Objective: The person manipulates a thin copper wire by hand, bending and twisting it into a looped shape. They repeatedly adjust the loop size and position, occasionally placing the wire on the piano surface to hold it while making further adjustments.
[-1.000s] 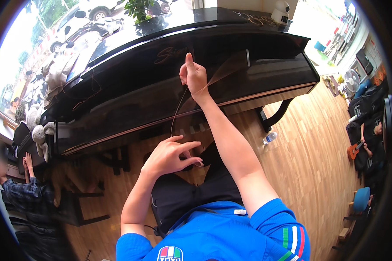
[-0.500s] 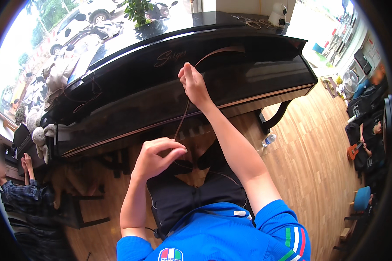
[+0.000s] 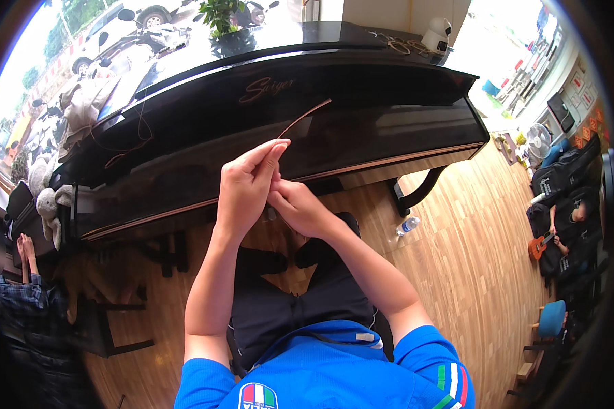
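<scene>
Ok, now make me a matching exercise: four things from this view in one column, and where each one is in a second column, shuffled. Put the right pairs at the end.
Things
1. thin strand
2. clear bottle
3. leafy green plant
4. small orange-brown guitar

Places
A. on top of the black piano
B. in another person's hands, toward the right edge of the view
C. pinched between the thumb and fingers of the left hand
D. on the wooden floor, near the piano's right-hand leg

Right pairs: 1-C, 2-D, 3-A, 4-B
</scene>
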### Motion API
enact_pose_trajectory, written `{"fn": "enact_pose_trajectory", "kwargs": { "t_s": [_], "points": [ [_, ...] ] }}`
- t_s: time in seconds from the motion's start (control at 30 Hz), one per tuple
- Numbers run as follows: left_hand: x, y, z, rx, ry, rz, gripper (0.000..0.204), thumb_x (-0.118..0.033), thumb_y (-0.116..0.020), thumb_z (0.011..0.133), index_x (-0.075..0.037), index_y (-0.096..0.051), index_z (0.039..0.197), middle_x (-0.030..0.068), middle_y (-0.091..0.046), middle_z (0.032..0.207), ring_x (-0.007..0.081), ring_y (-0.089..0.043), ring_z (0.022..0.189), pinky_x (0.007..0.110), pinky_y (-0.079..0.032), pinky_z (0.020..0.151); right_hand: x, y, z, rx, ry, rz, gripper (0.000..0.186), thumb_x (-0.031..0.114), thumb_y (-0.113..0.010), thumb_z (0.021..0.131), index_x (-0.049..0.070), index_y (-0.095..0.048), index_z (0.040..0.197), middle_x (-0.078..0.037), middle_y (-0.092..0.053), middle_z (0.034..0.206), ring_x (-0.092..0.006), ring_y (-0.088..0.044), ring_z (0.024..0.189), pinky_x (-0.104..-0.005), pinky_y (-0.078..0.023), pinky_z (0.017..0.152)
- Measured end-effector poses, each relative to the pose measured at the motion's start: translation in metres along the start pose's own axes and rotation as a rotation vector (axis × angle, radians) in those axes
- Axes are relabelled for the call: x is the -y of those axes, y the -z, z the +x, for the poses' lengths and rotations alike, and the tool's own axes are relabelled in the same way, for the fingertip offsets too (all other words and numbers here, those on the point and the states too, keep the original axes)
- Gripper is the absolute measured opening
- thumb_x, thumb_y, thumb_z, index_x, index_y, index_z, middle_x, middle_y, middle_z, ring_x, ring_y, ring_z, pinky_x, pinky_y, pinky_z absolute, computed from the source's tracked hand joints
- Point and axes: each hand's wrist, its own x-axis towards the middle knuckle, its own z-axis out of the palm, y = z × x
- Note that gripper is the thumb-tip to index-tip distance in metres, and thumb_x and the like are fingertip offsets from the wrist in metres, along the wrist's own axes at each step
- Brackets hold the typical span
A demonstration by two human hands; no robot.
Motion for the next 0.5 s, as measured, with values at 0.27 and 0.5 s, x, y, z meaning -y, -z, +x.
{"fn": "enact_pose_trajectory", "kwargs": {
  "t_s": [0.27,0.5],
  "points": [
    [-0.010,0.014,-0.005,0.111,-0.131,0.422,0.018,-0.017,-0.068,0.096,-0.001,-0.074,0.103,0.0102,-0.064,0.076,0.0201,-0.059,0.067,0.032,-0.047,0.062,0.060,0.065,-0.036,-0.624,0.397,-0.655,0.021,0.004,-0.071,0.089,0.004,-0.070,0.109,-0.011,-0.073,0.101,-0.0277,-0.070,0.097,-0.0397,-0.052,0.094],
    [-0.020,0.012,-0.015,0.340,-0.232,0.486,0.016,-0.018,-0.073,0.091,-0.002,-0.075,0.092,0.0114,-0.065,0.075,0.0274,-0.063,0.065,0.037,-0.049,0.061,0.054,0.060,-0.016,-0.042,-0.094,-0.450,0.025,0.023,-0.059,0.100,0.001,-0.069,0.105,-0.020,-0.071,0.094,-0.0350,-0.069,0.084,-0.0385,-0.054,0.077]
  ]
}}
